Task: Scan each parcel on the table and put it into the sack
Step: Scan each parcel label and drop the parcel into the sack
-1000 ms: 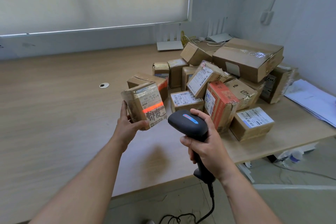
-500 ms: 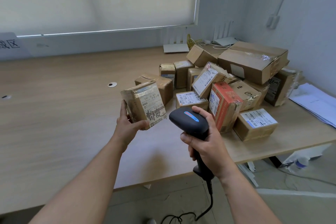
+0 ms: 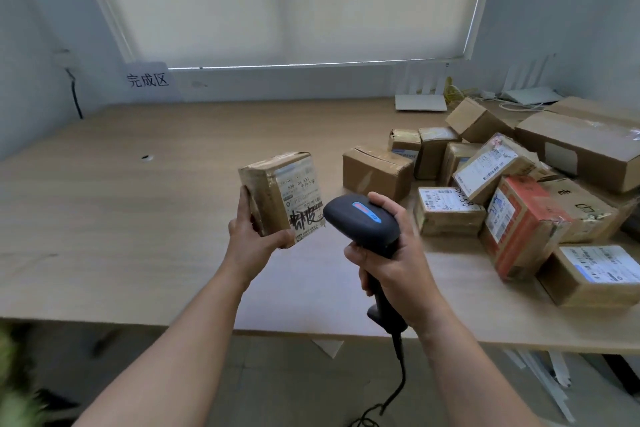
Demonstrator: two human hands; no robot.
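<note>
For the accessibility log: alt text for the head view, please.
The left hand holds a taped parcel up to a black scanner gripped by the right hand. More parcels are heaped at the right of a wooden table.

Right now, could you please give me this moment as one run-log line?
left hand: holds parcel | right hand: grips scanner | pile: on table | sack: unseen
</note>
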